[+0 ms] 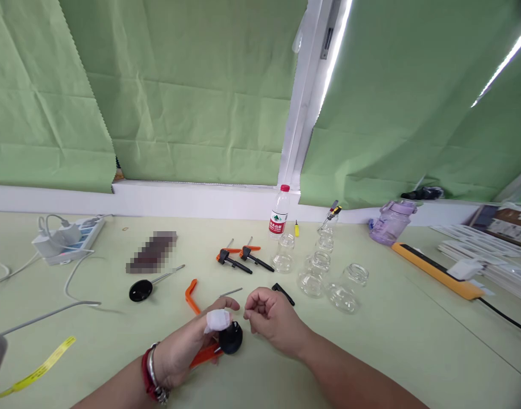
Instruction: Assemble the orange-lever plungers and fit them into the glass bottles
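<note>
My left hand (187,341), with a white wrap on its thumb and bracelets at the wrist, is closed around an orange tool with a black round disc (230,338). Its orange bar (205,355) shows below the palm. Close by on the right, my right hand (272,321) has its fingers curled in a pinch; anything between the fingertips is too small or hidden to name. Beyond the hands lie a thin metal rod (230,292), a bent orange piece (192,295) and a black handle-like piece (283,294).
Two orange-and-black tools (234,261) lie further back. Several glass jars (343,295) stand to the right, near a water bottle (279,213) and a purple bottle (392,222). A black disc with a rod (141,290) and a white power strip (79,241) lie left; an orange power strip (434,271) lies right.
</note>
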{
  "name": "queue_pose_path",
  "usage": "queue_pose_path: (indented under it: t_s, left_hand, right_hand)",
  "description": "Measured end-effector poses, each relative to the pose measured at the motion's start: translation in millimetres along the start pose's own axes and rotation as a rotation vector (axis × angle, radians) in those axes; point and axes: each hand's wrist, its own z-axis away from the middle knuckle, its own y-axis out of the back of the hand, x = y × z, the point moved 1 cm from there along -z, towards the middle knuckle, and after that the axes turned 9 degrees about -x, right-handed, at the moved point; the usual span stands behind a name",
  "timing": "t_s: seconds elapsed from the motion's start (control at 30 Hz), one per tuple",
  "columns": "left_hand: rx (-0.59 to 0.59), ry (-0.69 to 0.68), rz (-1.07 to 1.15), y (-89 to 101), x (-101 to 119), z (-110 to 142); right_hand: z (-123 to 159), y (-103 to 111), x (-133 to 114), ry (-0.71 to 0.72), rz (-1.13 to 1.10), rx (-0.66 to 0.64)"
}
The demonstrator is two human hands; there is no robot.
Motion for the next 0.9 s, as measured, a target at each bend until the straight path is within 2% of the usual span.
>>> queue_pose_path:
  t_s: [0.1,0.23,0.43,0.63,0.9]
  left_hand:
    - [-0.027,-0.025,-0.019,-0.2,0.4,-0.6]
    - [-0.050,-0.027,-0.059,-4.0,3.6,0.6]
    - [-0.069,-0.058,-0.057,-7.8,5.8,1.1]
    - [-0.069,-0.049,-0.090,-6.6,5.1,1.3]
    - [-0.067,-0.064,-0.123,-6.9,5.1,2.0]
  right_hand:
    - [1.8,-6.6,-6.9,-0.040,-0.270,-0.016]
    - [2.2,-9.0,-13.1,-0.034,-0.395,-0.044]
    - [4.2,-8.3,-13.3,0.031,-0.300,-0.117]
    - [6.5,-7.6,-18.7,0.148,-0.024,-0.104]
    - [5.8,-9.8,-18.1,0.115,-0.053,-0.130]
